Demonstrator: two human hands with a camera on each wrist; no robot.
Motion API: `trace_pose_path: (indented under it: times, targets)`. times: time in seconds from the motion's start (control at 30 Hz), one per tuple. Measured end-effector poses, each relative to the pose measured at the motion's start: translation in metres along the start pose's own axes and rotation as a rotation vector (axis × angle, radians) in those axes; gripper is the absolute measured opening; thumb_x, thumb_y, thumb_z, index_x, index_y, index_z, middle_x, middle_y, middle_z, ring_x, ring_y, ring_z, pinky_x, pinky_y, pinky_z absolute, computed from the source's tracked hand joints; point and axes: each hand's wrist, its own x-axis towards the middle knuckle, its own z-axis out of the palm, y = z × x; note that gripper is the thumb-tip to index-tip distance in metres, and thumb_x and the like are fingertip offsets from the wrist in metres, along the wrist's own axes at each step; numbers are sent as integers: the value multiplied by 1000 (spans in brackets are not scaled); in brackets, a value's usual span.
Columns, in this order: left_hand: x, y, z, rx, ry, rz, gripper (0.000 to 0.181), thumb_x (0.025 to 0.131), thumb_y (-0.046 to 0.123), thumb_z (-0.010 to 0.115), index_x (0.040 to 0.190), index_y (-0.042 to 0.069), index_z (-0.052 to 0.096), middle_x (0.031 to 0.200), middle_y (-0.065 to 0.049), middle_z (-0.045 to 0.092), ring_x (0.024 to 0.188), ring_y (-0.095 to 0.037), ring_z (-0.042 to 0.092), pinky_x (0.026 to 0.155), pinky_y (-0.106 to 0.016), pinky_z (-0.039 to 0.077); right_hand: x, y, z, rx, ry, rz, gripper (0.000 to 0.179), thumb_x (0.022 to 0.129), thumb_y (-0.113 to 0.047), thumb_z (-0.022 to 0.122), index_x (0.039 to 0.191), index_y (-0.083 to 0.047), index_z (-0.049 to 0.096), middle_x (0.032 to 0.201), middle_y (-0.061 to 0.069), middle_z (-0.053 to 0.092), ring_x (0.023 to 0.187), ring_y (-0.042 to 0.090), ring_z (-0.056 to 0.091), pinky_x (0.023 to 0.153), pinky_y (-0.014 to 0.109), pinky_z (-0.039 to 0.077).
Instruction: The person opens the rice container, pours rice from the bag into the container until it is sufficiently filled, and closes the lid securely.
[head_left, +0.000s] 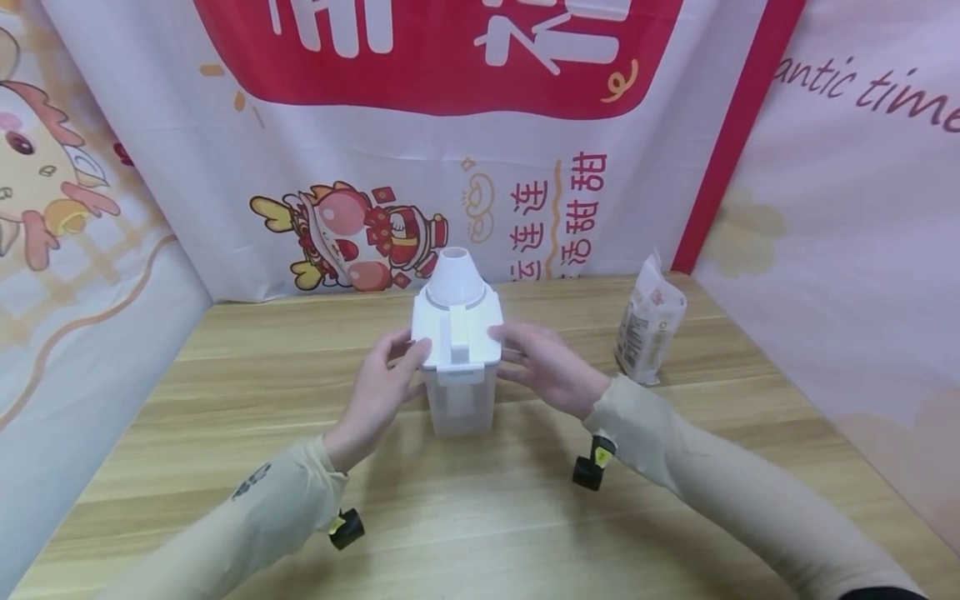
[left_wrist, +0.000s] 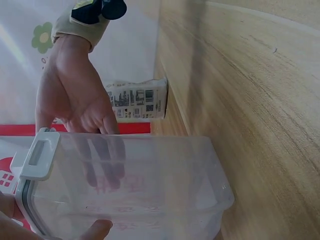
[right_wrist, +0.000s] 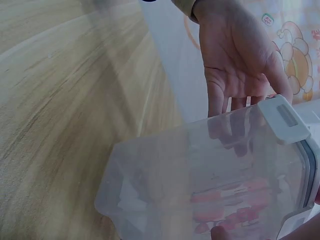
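A clear plastic storage container (head_left: 465,408) with a white lid (head_left: 480,325) appears upright at the middle of the wooden table. A white cone-shaped piece (head_left: 455,282), narrow end up, sits on the far part of the lid. My left hand (head_left: 377,392) holds the container's left side, thumb on the lid edge and fingers down along the wall. On the opposite side my right hand (head_left: 551,367) grips it the same way. Through the see-through wall (left_wrist: 150,175) in the left wrist view, right fingertips show against the far side. A white clasp (right_wrist: 284,120) closes over the lid's rim.
A white printed packet (head_left: 648,325) with a barcode stands at the table's right, beyond the right hand. Printed cloth (head_left: 450,167) hangs along the back edge, with more cloth at both sides. The wooden tabletop (head_left: 465,525) stretches toward me.
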Motion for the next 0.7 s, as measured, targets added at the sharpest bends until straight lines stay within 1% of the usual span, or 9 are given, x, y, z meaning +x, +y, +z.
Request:
trace_pose_path:
  times: [0.23,0.47,0.7]
  targets:
    - [-1,0,0,0,1,3,63,100,40,57,148,5,36,140,-13,42,127,-28,46,90,-39,54,-2,2,-2,-23,-34,-25,40,96,-24,63,129,-4,56,135,9,55,130,28,43,110,50,35]
    - [-2,1,0,2,2,-3,63,100,39,57,149,5,36,140,-14,42,127,-29,46,91,-40,54,-2,3,-1,-10,-29,-36,40,96,-24,63,130,-4,56,134,10,55,129,28,45,109,48,36]
    - [-4,1,-2,17,-15,-14,66,99,44,57,150,7,34,142,-13,41,129,-29,45,93,-40,53,-3,4,-1,-22,-20,-35,41,97,-25,62,131,-4,54,134,10,55,129,28,44,109,48,36]
